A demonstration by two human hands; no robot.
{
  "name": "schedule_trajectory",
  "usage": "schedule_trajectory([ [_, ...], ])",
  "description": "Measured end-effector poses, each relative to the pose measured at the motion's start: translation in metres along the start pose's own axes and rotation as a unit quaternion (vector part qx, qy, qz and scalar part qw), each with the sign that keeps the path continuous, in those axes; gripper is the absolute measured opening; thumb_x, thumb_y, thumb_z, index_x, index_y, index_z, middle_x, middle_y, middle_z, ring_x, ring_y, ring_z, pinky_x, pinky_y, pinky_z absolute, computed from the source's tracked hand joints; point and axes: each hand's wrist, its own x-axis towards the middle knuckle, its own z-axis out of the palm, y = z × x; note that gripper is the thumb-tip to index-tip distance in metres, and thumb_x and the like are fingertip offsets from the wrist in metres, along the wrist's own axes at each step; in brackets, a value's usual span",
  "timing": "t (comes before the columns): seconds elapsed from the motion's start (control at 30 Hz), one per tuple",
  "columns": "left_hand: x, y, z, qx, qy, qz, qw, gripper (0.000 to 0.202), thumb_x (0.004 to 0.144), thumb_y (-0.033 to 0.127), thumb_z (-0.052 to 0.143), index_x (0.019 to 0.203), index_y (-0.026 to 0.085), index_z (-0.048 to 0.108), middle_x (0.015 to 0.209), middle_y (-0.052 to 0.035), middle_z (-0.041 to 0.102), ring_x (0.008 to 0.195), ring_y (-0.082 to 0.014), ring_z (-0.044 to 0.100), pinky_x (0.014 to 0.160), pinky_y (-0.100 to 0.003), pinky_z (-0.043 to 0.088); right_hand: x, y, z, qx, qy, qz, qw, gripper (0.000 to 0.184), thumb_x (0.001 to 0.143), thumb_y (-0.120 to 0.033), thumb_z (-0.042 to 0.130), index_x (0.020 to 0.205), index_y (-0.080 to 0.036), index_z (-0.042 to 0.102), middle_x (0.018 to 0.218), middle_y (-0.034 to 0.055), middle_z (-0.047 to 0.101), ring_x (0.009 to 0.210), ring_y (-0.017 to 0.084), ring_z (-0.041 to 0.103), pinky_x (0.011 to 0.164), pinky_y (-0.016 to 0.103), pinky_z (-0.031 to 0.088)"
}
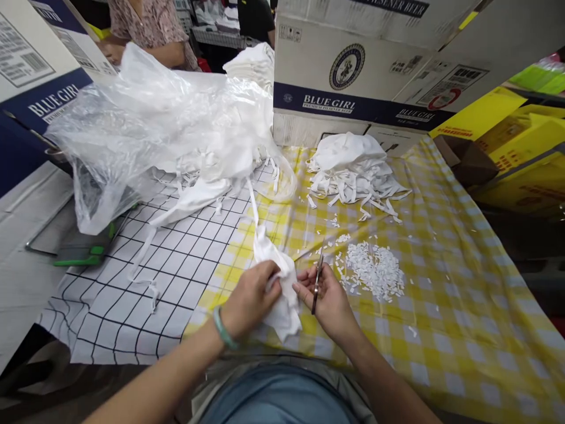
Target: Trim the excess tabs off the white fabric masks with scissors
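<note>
A crumpled white fabric piece [286, 315] with a narrow strap lies in front of me on the table. My left hand [251, 294] pinches its upper part, thumb and fingers closed on the cloth. Beside it, my right hand [331, 303] has small scissors [318, 280] held in its curled fingers, blades pointing away from me. The right thumb and fingertips are at the cloth's right edge; whether they grip it is unclear. To the right of the scissors lies a heap of small white snippets [375, 271]. Another strapped white fabric piece [192, 201] rests farther left.
A pile of white strapped pieces [351, 165] sits at the back right, before a stacked carton [353, 70]. A clear plastic bag [132, 123] covers more fabric at the back left. A grey-green tool [86, 244] lies left. Across the table is another person [148, 29].
</note>
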Motion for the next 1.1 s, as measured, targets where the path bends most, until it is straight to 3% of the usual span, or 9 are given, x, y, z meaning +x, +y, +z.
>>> schedule_trajectory([
  [0.1, -0.050, 0.033, 0.022, -0.085, 0.008, 0.026, 0.996, 0.010, 0.085, 0.015, 0.048, 0.086, 0.020, 0.056, 0.077, -0.0039, 0.065, 0.071, -0.0172, 0.062, 0.065, -0.027, 0.050, -0.004, 0.002, 0.002, 0.066, -0.040, 0.042, 0.996, 0.031, 0.072, -0.036, 0.073, 0.087, -0.023, 0.049, 0.095, 0.0041, 0.065, 0.081, 0.018, 0.065, 0.075, 0.033, 0.055],
  [0.2, -0.059, 0.040, 0.019, -0.185, -0.056, 0.064, 0.979, 0.011, 0.086, 0.014, 0.053, 0.095, 0.019, 0.058, 0.091, -0.0064, 0.068, 0.084, -0.0179, 0.064, 0.075, -0.028, 0.053, -0.009, 0.007, -0.004, 0.090, -0.024, 0.054, 0.994, 0.030, 0.067, -0.029, 0.072, 0.084, -0.023, 0.048, 0.087, 0.0005, 0.063, 0.075, 0.015, 0.063, 0.069, 0.029, 0.053],
  [0.27, -0.045, 0.028, 0.002, -0.191, -0.084, 0.076, 0.975, 0.015, 0.087, 0.014, 0.054, 0.101, 0.019, 0.059, 0.096, -0.0064, 0.068, 0.087, -0.0176, 0.064, 0.078, -0.029, 0.054, -0.010, 0.013, -0.010, 0.090, 0.001, 0.049, 0.995, 0.030, 0.066, -0.027, 0.071, 0.084, -0.023, 0.048, 0.082, -0.0014, 0.061, 0.073, 0.014, 0.062, 0.066, 0.027, 0.052],
  [0.4, 0.009, -0.014, -0.031, -0.029, -0.005, 0.104, 0.994, 0.040, 0.079, 0.000, 0.045, 0.111, 0.017, 0.062, 0.122, -0.0139, 0.060, 0.116, -0.0274, 0.054, 0.100, -0.048, 0.047, -0.005, 0.023, -0.020, 0.037, 0.054, 0.012, 0.998, 0.025, 0.068, -0.029, 0.067, 0.085, -0.023, 0.050, 0.080, -0.0017, 0.060, 0.071, 0.014, 0.062, 0.067, 0.027, 0.052],
  [0.53, 0.053, -0.035, -0.033, -0.013, -0.144, 0.165, 0.976, 0.038, 0.070, -0.003, 0.050, 0.098, 0.016, 0.068, 0.140, -0.0157, 0.051, 0.141, -0.0385, 0.031, 0.114, -0.064, 0.025, 0.002, 0.025, -0.024, 0.005, 0.100, -0.002, 0.995, 0.023, 0.069, -0.028, 0.063, 0.087, -0.023, 0.048, 0.079, -0.0012, 0.059, 0.071, 0.016, 0.061, 0.069, 0.030, 0.051],
  [0.63, 0.065, -0.033, -0.031, -0.058, -0.169, 0.154, 0.972, 0.013, 0.074, 0.006, 0.055, 0.077, 0.016, 0.062, 0.124, -0.0148, 0.062, 0.129, -0.0331, 0.047, 0.111, -0.053, 0.035, 0.001, 0.018, -0.023, -0.054, 0.156, -0.028, 0.986, 0.025, 0.071, -0.025, 0.063, 0.091, -0.024, 0.048, 0.088, 0.0018, 0.061, 0.080, 0.019, 0.061, 0.078, 0.035, 0.050],
  [0.73, 0.064, -0.029, -0.038, -0.095, -0.162, 0.098, 0.977, 0.005, 0.080, 0.017, 0.053, 0.080, 0.017, 0.058, 0.099, -0.0102, 0.066, 0.095, -0.0226, 0.062, 0.089, -0.039, 0.051, 0.002, 0.007, -0.012, -0.133, 0.156, -0.106, 0.973, 0.023, 0.077, -0.023, 0.061, 0.096, -0.024, 0.050, 0.100, 0.0048, 0.063, 0.095, 0.021, 0.061, 0.089, 0.038, 0.047],
  [0.9, 0.055, -0.025, -0.043, -0.183, -0.190, -0.047, 0.963, 0.018, 0.089, 0.035, 0.047, 0.084, 0.019, 0.053, 0.069, -0.0011, 0.062, 0.062, -0.0158, 0.059, 0.057, -0.027, 0.049, 0.025, 0.002, 0.011, -0.129, 0.080, -0.117, 0.982, 0.025, 0.074, -0.020, 0.061, 0.096, -0.024, 0.051, 0.101, 0.0050, 0.064, 0.097, 0.022, 0.060, 0.089, 0.037, 0.048],
  [1.1, 0.069, -0.019, -0.020, -0.292, -0.242, -0.150, 0.913, 0.029, 0.082, 0.046, 0.060, 0.079, 0.017, 0.054, 0.066, -0.0009, 0.060, 0.055, -0.0139, 0.057, 0.049, -0.025, 0.044, 0.046, 0.014, 0.008, -0.098, 0.099, -0.076, 0.987, 0.025, 0.073, -0.023, 0.060, 0.096, -0.025, 0.049, 0.092, 0.0026, 0.065, 0.080, 0.019, 0.062, 0.077, 0.035, 0.052],
])
